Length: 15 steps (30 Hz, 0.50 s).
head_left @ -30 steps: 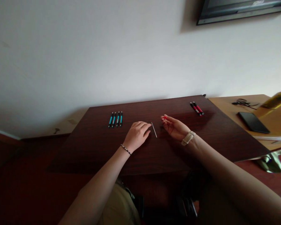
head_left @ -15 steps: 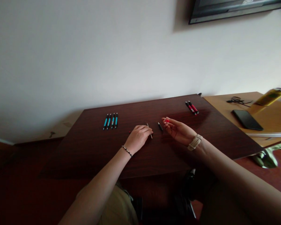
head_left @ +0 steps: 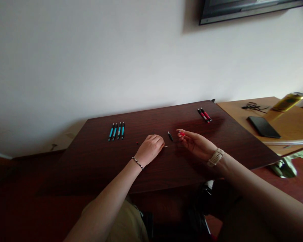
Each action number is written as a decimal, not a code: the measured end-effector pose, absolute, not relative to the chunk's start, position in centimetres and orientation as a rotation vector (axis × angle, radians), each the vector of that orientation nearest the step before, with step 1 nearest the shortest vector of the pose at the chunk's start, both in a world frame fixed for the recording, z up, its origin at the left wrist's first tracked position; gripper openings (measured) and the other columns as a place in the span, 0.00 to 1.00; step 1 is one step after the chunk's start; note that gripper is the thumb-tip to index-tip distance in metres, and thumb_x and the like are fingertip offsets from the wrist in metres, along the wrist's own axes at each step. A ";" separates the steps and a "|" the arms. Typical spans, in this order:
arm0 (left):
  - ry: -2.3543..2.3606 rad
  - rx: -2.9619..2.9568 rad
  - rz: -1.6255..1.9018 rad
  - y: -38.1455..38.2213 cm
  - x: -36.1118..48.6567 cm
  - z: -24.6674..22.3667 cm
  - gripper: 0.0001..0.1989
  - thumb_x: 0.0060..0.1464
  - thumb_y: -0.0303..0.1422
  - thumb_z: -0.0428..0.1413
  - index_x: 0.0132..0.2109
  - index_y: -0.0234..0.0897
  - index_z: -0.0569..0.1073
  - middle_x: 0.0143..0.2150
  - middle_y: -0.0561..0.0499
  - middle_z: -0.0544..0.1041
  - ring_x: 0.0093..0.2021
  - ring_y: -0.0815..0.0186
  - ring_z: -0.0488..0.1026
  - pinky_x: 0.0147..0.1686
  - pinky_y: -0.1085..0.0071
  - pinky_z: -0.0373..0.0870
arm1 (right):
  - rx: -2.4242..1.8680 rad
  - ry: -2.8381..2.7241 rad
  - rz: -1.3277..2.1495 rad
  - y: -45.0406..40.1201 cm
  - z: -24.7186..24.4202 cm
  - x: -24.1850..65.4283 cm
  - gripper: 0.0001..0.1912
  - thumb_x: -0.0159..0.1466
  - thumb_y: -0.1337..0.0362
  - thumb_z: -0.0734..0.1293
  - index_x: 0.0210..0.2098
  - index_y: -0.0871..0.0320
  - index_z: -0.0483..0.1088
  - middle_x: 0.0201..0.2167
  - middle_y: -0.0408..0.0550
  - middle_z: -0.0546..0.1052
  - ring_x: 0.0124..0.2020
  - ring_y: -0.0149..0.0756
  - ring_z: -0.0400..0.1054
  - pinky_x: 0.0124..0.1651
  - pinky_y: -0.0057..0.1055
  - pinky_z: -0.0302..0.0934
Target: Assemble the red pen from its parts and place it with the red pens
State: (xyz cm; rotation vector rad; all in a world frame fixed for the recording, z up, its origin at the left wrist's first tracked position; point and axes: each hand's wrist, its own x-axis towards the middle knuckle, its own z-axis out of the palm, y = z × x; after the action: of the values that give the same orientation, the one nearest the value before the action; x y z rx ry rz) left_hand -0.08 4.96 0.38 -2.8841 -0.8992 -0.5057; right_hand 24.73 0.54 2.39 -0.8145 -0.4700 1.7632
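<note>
My left hand (head_left: 151,146) is low over the dark table, its fingers closed on a thin pen refill (head_left: 166,146) whose pale end sticks out to the right. Just left of that hand lies a tiny red and black piece (head_left: 137,143). My right hand (head_left: 195,143), palm turned up, pinches a small red pen part (head_left: 182,133) between thumb and fingers. Between the hands rests a black pen piece (head_left: 170,135). Several blue-and-black pens (head_left: 116,131) lie side by side at the left, and two red-and-black pens (head_left: 204,115) at the back right.
The dark wooden table (head_left: 103,171) stands against a white wall. On a lighter desk (head_left: 293,127) to the right are a black phone (head_left: 264,127), a black cable (head_left: 254,107) and a yellow can (head_left: 289,102). A screen (head_left: 242,10) hangs above.
The refill in my left hand has turned from pointing away to lying sideways, its end now to the right. My right hand still holds the red part. The view has shifted slightly.
</note>
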 end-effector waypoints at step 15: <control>-0.924 -2.762 -0.409 4.3 0.1 0.8 0.07 0.71 0.28 0.50 0.42 0.35 0.72 0.43 0.43 0.77 0.47 0.56 0.74 0.48 0.59 0.71 | -0.932 -0.568 1.644 -0.1 1.3 23.0 0.12 0.64 0.70 0.76 0.47 0.60 0.77 0.39 0.51 0.84 0.33 0.29 0.78 0.37 0.19 0.76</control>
State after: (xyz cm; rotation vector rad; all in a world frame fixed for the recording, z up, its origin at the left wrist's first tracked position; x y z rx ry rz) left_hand 0.11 4.26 0.83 -2.7620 -0.9238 -0.4090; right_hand 23.00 -0.11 1.29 -0.9317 -0.5683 1.6442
